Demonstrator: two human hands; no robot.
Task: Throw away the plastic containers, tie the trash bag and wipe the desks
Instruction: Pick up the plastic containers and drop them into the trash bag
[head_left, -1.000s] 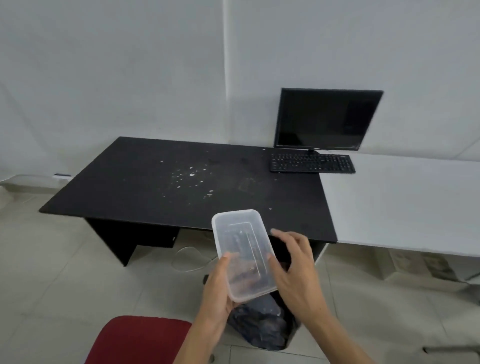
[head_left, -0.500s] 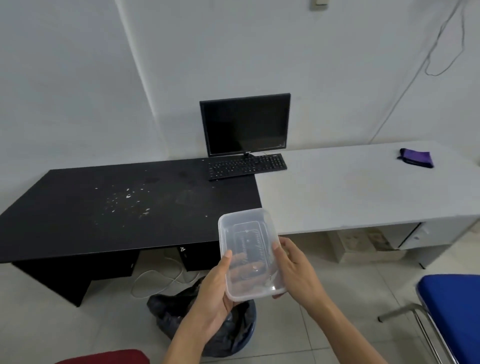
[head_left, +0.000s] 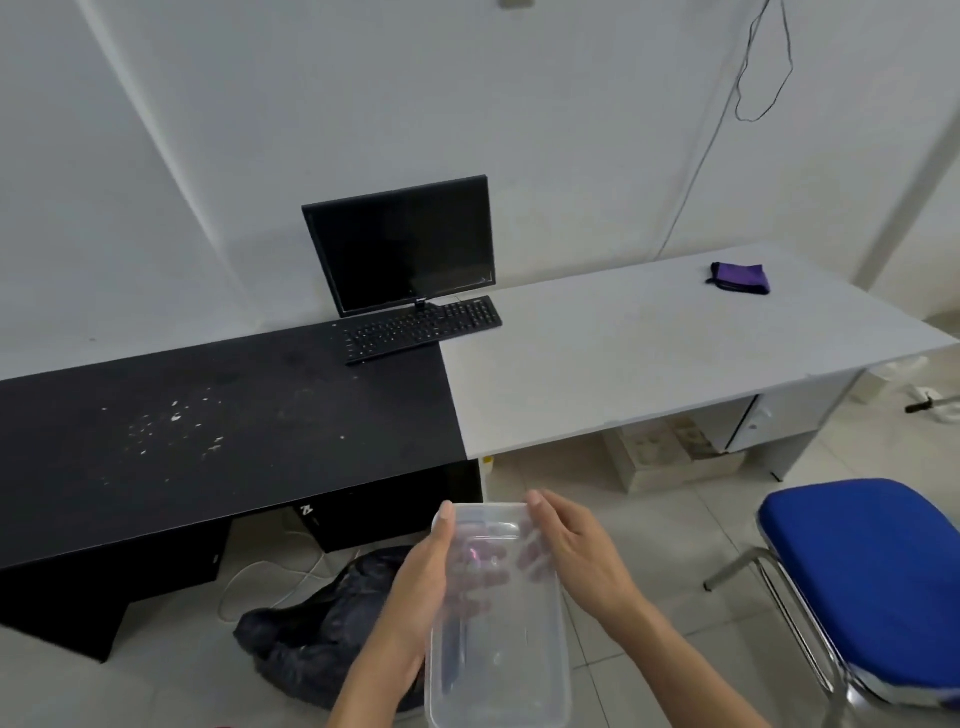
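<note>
A clear plastic container (head_left: 498, 660) is held in front of me, low in the view. My left hand (head_left: 421, 582) grips its left side, and my right hand (head_left: 576, 556) holds its right side near the top edge. A black trash bag (head_left: 311, 639) sits on the floor below and left of the container, partly hidden by my left arm. The black desk (head_left: 218, 431) carries scattered white crumbs. The white desk (head_left: 649, 353) adjoins it on the right, with a purple cloth (head_left: 740, 279) at its far end.
A black monitor (head_left: 405, 244) and keyboard (head_left: 423, 327) stand where the desks meet. A blue chair (head_left: 872, 582) stands at the right on the tiled floor. White cables (head_left: 260, 577) lie under the black desk. Boxes (head_left: 670, 457) sit under the white desk.
The view has swung right and drawn back, bringing the white desk, purple cloth and blue chair into sight. The container has lowered and tilted flatter, still between both hands.
</note>
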